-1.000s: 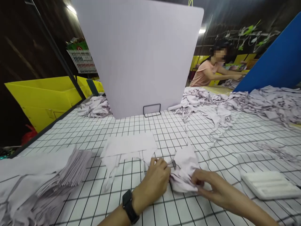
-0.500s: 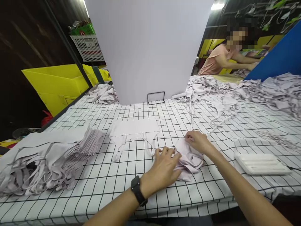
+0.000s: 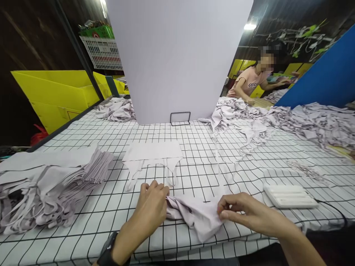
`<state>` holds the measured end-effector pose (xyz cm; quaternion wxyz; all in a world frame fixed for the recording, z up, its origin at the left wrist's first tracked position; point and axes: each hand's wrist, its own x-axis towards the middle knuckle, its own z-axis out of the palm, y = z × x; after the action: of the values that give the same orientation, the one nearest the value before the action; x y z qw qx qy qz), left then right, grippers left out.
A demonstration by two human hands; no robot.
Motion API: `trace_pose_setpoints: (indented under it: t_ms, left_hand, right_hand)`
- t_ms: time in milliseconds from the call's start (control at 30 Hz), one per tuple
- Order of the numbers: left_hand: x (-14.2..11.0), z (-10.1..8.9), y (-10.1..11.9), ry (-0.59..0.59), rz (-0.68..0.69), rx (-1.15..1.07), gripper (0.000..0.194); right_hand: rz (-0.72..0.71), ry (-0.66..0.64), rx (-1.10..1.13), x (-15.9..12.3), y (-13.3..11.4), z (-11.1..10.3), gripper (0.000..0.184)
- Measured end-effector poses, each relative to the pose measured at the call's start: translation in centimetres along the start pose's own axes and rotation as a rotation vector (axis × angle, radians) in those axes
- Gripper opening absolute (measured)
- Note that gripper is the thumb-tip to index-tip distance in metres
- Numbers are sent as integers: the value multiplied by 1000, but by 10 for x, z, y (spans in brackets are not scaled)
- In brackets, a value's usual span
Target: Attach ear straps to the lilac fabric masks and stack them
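A pale lilac strappy top (image 3: 198,218) hangs rumpled between my two hands near the table's front edge. My left hand (image 3: 152,203), a dark watch on its wrist, is closed on the top's left end, fingertips partly hidden. At the right end my right hand (image 3: 240,210) pinches the fabric between thumb and fingers. Beyond my left hand another strappy top (image 3: 152,152) lies flat, its straps towards me. To the left is a thick stack of folded tops (image 3: 63,184), with straps dangling in loops.
A tall pale board (image 3: 177,62) stands mid-table. Loose heaps of garments (image 3: 318,123) lie along the back and right. A white plastic device (image 3: 290,195) with a black cable sits on the checked cloth (image 3: 199,171). Behind the blue panel (image 3: 324,74) a co-worker (image 3: 251,79) bends forward.
My left hand has moved left and my right hand nearer me, stretching the bunched top out between them. The co-worker has shifted posture. The view has turned slightly.
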<state>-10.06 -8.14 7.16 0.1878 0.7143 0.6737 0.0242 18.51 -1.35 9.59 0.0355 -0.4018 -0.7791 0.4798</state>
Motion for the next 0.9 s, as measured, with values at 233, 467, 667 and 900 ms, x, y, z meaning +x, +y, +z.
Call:
trace_pose_setpoints:
  t_ms: [233, 467, 667, 900]
  left_hand:
    - [25, 10, 11, 79, 17, -10, 39]
    - [55, 1, 24, 82, 158, -339, 39]
    - [139, -1, 48, 154, 210, -455, 24]
    - [226, -23, 84, 260, 457, -539, 45]
  right_hand:
    - [288, 717, -193, 94, 45, -56, 29]
    - [287, 633, -202, 170, 74, -95, 28]
    - [209, 605, -28, 160, 84, -109, 27]
    - [-51, 518, 211, 129, 59, -116, 57]
